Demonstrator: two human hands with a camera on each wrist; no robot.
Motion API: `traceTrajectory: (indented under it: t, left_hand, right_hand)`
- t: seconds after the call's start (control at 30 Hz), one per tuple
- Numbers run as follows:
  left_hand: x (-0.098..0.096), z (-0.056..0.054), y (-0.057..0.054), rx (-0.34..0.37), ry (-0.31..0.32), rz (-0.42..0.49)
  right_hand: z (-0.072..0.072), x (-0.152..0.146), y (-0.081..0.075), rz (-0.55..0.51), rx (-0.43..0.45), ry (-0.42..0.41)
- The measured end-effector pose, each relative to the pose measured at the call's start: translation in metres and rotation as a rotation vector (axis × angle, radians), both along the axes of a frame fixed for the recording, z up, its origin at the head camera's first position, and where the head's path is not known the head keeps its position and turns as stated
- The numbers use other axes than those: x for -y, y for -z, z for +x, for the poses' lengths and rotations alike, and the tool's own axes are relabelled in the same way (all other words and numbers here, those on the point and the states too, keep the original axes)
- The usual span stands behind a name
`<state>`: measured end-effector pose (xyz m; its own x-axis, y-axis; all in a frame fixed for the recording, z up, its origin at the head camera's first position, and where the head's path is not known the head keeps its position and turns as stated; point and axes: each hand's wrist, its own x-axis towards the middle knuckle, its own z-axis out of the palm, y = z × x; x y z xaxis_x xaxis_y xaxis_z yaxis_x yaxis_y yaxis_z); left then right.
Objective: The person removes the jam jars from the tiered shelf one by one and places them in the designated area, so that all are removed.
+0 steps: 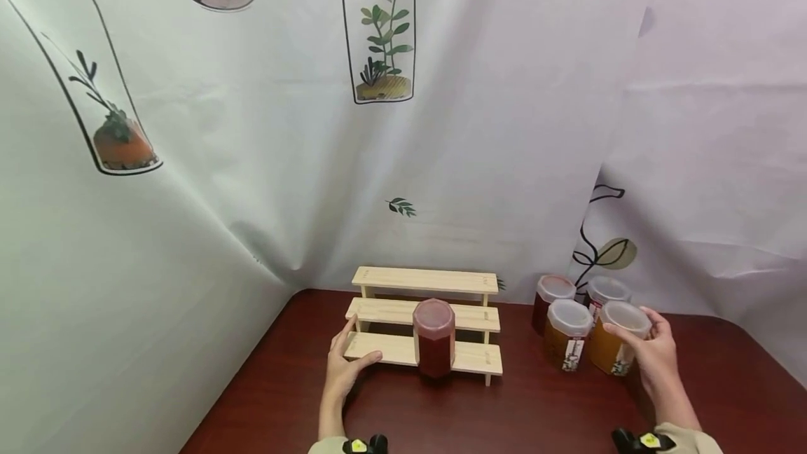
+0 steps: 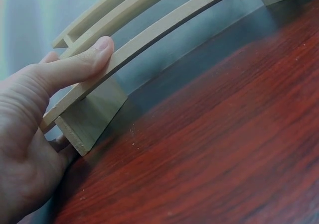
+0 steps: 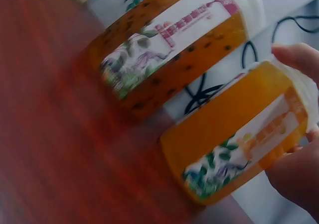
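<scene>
My left hand (image 1: 345, 363) holds the left end of a three-tier wooden rack (image 1: 391, 349). In the left wrist view the thumb lies over the lowest tier's front edge (image 2: 164, 35), while the other fingers are mostly hidden behind the end. A jar of dark red contents (image 1: 435, 349) stands at the lowest tier, right of its middle. Over to the right, my right hand (image 1: 656, 352) grips an orange jar (image 3: 224, 139) near its pale lid, thumb and fingers on opposite sides. Beside it stands a jar with dark specks in amber contents (image 3: 169, 50), its label facing out.
Behind the two front jars are a dark red jar (image 1: 548, 300) and another white-lidded jar (image 1: 608, 289). A white printed cloth (image 1: 504, 160) hangs behind and along the sides of the reddish-brown table (image 1: 504, 419).
</scene>
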<state>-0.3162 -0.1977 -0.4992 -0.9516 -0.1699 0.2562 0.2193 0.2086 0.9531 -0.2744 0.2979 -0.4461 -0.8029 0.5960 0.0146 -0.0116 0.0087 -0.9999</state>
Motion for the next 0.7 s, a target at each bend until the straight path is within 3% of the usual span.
traceTrajectory:
  t: [0.4,0.7]
  left_hand:
    - [0.0032,0.0016,-0.0010,0.002,0.000,-0.015]
    - [0.0016,-0.0016,0.0011,0.009,0.013,-0.014]
  right_hand:
    - [-0.0002,-0.0040,0.0083,0.078,0.002,-0.131]
    - [0.0025,-0.0072,0.0095,0.083,-0.009,-0.132]
